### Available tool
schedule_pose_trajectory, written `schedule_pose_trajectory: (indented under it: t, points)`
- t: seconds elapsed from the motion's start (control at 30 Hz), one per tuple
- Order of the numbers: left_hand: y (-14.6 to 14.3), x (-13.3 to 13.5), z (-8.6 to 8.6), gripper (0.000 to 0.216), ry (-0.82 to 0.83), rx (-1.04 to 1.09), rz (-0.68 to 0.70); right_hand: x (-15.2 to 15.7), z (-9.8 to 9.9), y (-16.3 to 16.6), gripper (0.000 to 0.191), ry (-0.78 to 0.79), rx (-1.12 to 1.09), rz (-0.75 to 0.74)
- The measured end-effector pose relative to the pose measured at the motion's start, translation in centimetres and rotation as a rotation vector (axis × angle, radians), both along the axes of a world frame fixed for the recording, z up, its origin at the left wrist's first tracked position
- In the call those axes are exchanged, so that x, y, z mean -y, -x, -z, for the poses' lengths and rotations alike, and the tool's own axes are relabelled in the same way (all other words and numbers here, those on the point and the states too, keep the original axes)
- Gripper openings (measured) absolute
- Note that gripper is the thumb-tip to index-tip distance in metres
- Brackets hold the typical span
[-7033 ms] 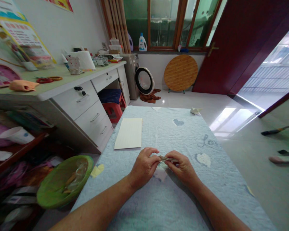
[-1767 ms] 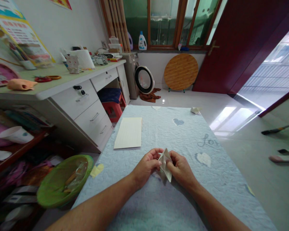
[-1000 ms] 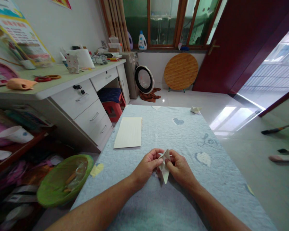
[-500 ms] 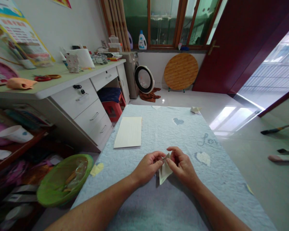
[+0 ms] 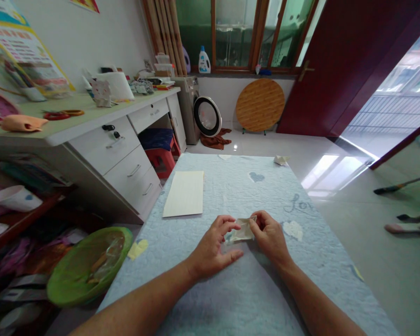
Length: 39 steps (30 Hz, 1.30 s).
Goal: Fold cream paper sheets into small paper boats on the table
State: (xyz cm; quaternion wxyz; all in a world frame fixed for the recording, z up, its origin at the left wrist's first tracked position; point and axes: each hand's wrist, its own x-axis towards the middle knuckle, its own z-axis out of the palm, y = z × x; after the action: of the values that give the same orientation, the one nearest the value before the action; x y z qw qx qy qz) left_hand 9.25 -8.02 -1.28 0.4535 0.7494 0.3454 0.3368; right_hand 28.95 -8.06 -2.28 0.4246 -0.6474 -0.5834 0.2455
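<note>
on my feed: right hand [image 5: 270, 237] is closed on the right end of the folded paper [image 5: 241, 230], pinching it between thumb and fingers. left hand [image 5: 210, 246] is at the other end, fingers [image 5: 230, 225] curved over the paper's left side, thumb spread low and off it. can't tell if that hand is gripping or only touching.

the paper is a small cream piece, lying roughly flat between the hands, low over the quilted blue cover [image 5: 238, 298]. can't tell if it touches the cover.

around it: a flat cream sheet [image 5: 184, 193] lies on the cover ahead of the left hand, near the cover's left edge. a small folded paper piece [image 5: 282, 160] sits at the far edge, well apart from the hands. a yellow patch [image 5: 137, 248] on the cover is just left of the left hand.

past the left edge is a green basin [image 5: 89, 266] holding clear plastic. beyond that, a white drawer surface [image 5: 91, 114] carries red-handled scissors [image 5: 56, 115]. far back, a washing machine [image 5: 187, 109] stands beside a round wooden board [image 5: 260, 105].
</note>
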Motion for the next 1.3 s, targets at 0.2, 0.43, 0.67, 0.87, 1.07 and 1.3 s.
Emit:
schedule_pose_trajectory:
  t: [0.2, 0.43, 0.67, 0.87, 1.07, 1.3]
  points:
    - [-0.4, -0.2, 1.1, 0.028, -0.169, -0.178, -0.083, -0.5, 0.4, -0.7, 0.02, 0.056, 0.087, 0.003]
    - [-0.7, -0.5, 1.2, 0.025, -0.251, -0.226, -0.084, 0.0, -0.8, -1.7, 0.014, -0.133, 0.179, -0.089]
    - [-1.1, -0.5, 0.8, 0.02, -0.345, -0.331, -0.074, 0.6, -2.0, -2.1, 0.024, -0.211, 0.356, -0.36]
    - [-1.1, -0.5, 1.0, 0.022, -0.398, -0.339, -0.072, 0.2, -1.3, -1.8, 0.017, -0.267, 0.541, -0.335]
    - [-1.0, -0.5, 0.8, 0.019, -0.394, -0.346, -0.095, 0.0, -1.0, -1.8, 0.014, -0.266, 0.569, -0.315]
    - [-1.1, -0.4, 0.7, 0.018, -0.408, -0.353, -0.091, 1.0, -2.9, -1.7, 0.011, -0.127, 0.569, -0.36]
